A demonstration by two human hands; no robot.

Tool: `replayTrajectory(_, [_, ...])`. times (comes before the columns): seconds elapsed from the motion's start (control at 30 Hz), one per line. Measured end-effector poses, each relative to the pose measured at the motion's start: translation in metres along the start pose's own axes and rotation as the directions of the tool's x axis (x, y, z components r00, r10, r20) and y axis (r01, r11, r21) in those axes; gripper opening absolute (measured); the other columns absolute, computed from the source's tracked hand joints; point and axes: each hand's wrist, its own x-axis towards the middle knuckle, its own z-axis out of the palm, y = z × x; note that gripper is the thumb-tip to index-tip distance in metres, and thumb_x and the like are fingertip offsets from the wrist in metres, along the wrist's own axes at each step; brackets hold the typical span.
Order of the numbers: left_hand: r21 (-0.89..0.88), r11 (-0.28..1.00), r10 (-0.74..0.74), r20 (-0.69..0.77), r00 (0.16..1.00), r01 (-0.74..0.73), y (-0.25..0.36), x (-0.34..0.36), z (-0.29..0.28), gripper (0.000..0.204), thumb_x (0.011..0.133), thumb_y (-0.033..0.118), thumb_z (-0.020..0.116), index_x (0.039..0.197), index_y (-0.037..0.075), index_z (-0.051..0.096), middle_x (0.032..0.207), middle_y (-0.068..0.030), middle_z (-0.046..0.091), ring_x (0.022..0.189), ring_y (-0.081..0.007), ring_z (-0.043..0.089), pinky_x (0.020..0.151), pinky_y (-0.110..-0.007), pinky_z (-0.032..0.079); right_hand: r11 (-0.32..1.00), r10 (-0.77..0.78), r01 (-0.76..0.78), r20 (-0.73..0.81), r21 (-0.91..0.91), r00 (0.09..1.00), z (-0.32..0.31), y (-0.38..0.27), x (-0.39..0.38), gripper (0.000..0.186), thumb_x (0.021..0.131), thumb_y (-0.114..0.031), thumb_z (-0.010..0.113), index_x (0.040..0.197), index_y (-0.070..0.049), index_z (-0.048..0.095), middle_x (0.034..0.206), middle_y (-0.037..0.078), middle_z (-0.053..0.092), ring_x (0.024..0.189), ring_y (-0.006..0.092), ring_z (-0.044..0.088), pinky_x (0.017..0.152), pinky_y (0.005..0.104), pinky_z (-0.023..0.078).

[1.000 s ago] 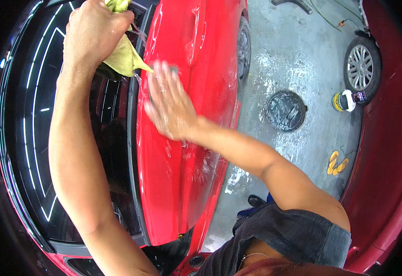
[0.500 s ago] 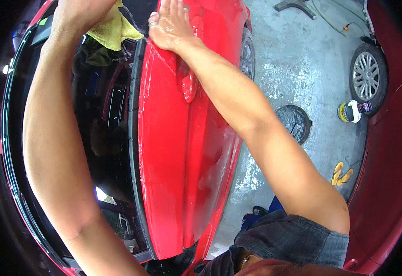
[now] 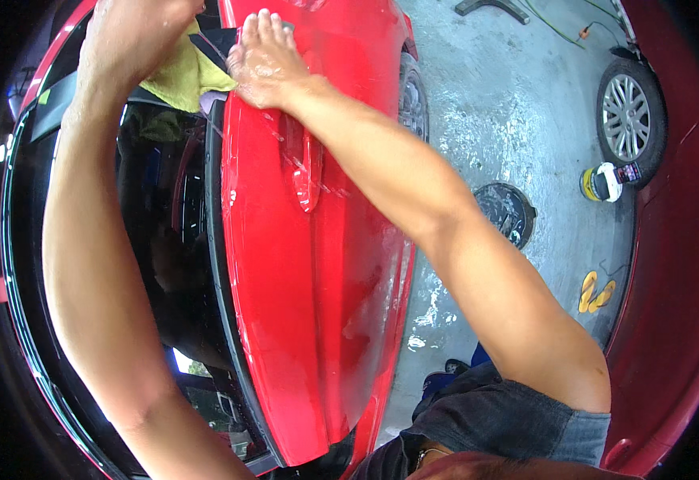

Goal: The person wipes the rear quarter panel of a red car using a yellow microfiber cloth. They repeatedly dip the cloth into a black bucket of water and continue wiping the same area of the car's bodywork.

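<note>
The left hand [image 3: 137, 36] gripped a yellow cloth [image 3: 191, 78] by the dark car window [image 3: 191, 280]. The right hand [image 3: 265, 68] lay flat on the wet red car door [image 3: 277, 304], above its handle [image 3: 309, 180].

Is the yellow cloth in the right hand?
No, the yellow cloth hangs from the left hand, while the right hand is stretched out over the car's red bodywork.

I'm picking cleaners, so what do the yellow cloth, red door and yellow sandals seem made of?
Yellow cloth: probably microfiber or terry, soft and matte, from its fuzzy surface and folds. Red door: likely painted metal, glossy, with bright highlights. Yellow sandals: perhaps matte rubber or foam, by their flip-flop shape; too small to confirm.
</note>
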Motion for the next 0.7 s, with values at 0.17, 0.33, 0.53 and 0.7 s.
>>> replayTrajectory(0.17, [-0.048, 0.976, -0.205, 0.092, 0.974, 0.210, 0.022, 0.000, -0.004, 0.029, 0.081, 0.028, 0.066, 0.100, 0.007, 0.070, 0.089, -0.0207, 0.072, 0.088, -0.0396, 0.071, 0.080, -0.046, 0.053, 0.980, 0.200, -0.200, 0.029, 0.000, 0.979, -0.011, 0.005, 0.005, 0.077, 0.101, -0.037, 0.037, 0.154, 0.015, 0.017, 0.162, 0.037, 0.014, 0.153, 0.0497, 0.014, 0.126, 0.0558, 0.012])
replayTrajectory(0.33, [-0.057, 0.974, -0.212, 0.119, 0.970, 0.220, 0.020, -0.008, -0.018, 0.027, 0.081, 0.026, 0.066, 0.099, 0.007, 0.070, 0.085, -0.0183, 0.072, 0.084, -0.0354, 0.072, 0.077, -0.044, 0.053, 0.928, 0.343, -0.359, 0.143, 0.102, 0.928, -0.005, -0.021, 0.006, 0.080, 0.099, -0.038, 0.039, 0.154, 0.016, 0.018, 0.163, 0.037, 0.011, 0.154, 0.0499, 0.009, 0.126, 0.0555, 0.009])
replayTrajectory(0.53, [-0.022, 0.991, -0.130, 0.096, 0.987, 0.132, 0.013, -0.018, -0.027, 0.027, 0.081, 0.027, 0.066, 0.099, 0.007, 0.071, 0.084, -0.0187, 0.071, 0.082, -0.0353, 0.071, 0.076, -0.045, 0.053, 0.938, 0.343, -0.342, 0.001, 0.059, 0.939, -0.006, 0.004, 0.007, 0.081, 0.100, -0.039, 0.039, 0.154, 0.017, 0.015, 0.163, 0.038, 0.009, 0.154, 0.0502, 0.007, 0.126, 0.0553, 0.008])
replayTrajectory(0.7, [-0.073, 0.635, -0.560, 0.641, 0.524, 0.769, 0.072, 0.006, -0.089, 0.018, 0.087, 0.007, 0.057, 0.100, 0.000, 0.068, 0.082, -0.0219, 0.072, 0.075, -0.0350, 0.072, 0.070, -0.045, 0.059, 1.000, 0.019, -0.019, -0.035, -0.006, 0.999, 0.006, -0.073, -0.141, 0.079, 0.103, -0.038, 0.041, 0.151, 0.020, 0.019, 0.159, 0.043, 0.012, 0.151, 0.0558, 0.009, 0.125, 0.0581, 0.010])
